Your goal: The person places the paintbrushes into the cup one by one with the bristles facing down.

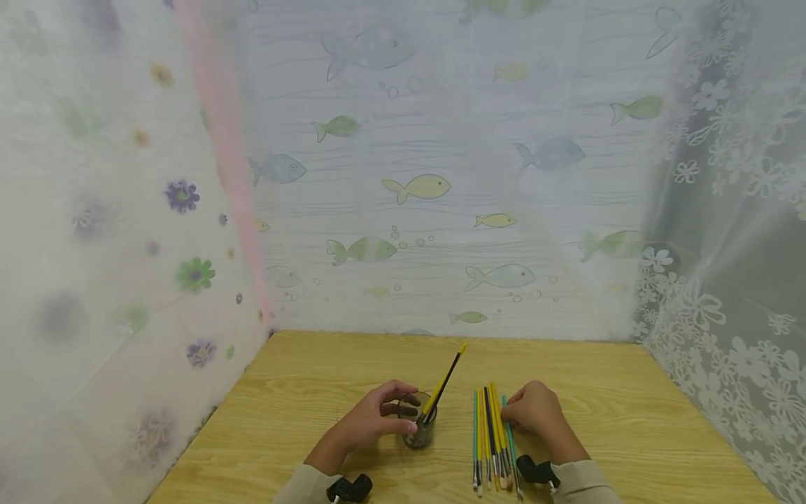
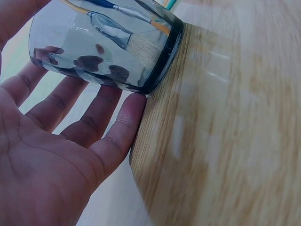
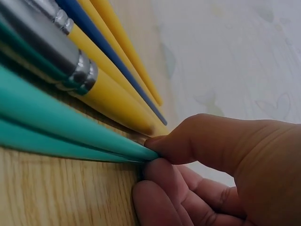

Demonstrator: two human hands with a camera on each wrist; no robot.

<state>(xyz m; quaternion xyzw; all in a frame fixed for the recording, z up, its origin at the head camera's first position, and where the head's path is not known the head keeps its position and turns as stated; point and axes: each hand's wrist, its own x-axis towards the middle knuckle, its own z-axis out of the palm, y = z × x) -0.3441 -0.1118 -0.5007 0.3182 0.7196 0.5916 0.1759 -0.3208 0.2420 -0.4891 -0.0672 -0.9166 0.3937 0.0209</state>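
Note:
A clear dark-tinted drinking glass stands on the table, with my left hand holding it from the left, fingers and thumb curved round its sides. Inside the glass lean a yellow and a dark-handled paintbrush; their bristles point down in the left wrist view. To the right of the glass, my right hand pinches the handle end of a teal paintbrush between thumb and index finger. That brush lies at the right end of a row of paintbrushes, bristles toward me.
The row holds several yellow, blue and teal handles side by side on the wooden table. Fish-printed sheeting hangs behind the table. Flower-printed curtains hang at the left and right.

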